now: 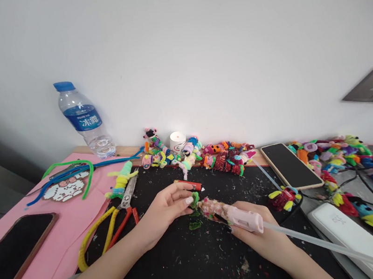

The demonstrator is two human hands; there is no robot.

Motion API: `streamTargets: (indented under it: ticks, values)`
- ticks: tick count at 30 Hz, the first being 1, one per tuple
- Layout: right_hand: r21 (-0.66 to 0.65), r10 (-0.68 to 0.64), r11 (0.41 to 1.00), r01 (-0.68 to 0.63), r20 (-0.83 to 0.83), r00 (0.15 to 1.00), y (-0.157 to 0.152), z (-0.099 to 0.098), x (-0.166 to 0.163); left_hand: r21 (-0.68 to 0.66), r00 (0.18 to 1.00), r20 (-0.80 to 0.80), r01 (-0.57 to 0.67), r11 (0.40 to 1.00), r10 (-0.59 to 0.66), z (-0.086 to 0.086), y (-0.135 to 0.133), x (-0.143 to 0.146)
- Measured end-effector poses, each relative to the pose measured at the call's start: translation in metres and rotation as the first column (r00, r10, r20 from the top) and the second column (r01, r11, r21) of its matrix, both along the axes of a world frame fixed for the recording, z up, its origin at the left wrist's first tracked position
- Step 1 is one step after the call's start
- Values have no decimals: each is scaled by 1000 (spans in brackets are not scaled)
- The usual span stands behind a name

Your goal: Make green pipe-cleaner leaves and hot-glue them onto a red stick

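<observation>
My right hand [257, 229] is wrapped round a pale pink hot glue gun [245, 219] whose front is crusted with coloured fuzz. A long clear glue stick [315, 237] runs out of its back end toward the lower right. Between the fingertips of my left hand [171, 208] I pinch a small green pipe cleaner piece [195, 199], close to the gun's nozzle. Another dark green bit [195, 226] lies just below it on the black mat [179, 272]. A red lighter [192, 185] rests behind my left fingers.
Scissors [126, 203] with yellow and red handles lie left of my hand, beside a yellow-green pipe cleaner figure [121, 180]. More figures [223, 162] line the wall. Phones [291, 165] lie at both sides. A water bottle [84, 122] leans back left; a white power bank [357, 235] and cables sit right.
</observation>
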State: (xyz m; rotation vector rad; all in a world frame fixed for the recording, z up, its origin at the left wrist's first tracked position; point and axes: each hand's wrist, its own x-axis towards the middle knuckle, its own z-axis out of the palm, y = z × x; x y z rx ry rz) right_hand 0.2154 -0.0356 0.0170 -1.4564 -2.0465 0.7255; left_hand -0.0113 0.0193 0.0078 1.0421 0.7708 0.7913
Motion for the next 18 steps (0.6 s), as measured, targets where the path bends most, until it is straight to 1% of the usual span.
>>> streamTargets:
  ticks: [6, 12, 18]
  values:
    - [1, 12, 1000, -12, -13, 1000, 0, 1, 0, 6, 1000, 3, -7, 1000, 7, -1, 0, -1]
    - [20, -60, 998, 61, -49, 997, 0, -1, -1, -17, 1000, 12, -2, 1000, 2, -2, -1, -1]
    - [33, -87, 995, 89, -62, 994, 0, 0, 0, -25, 1000, 13, 14, 1000, -14, -4, -1, -1]
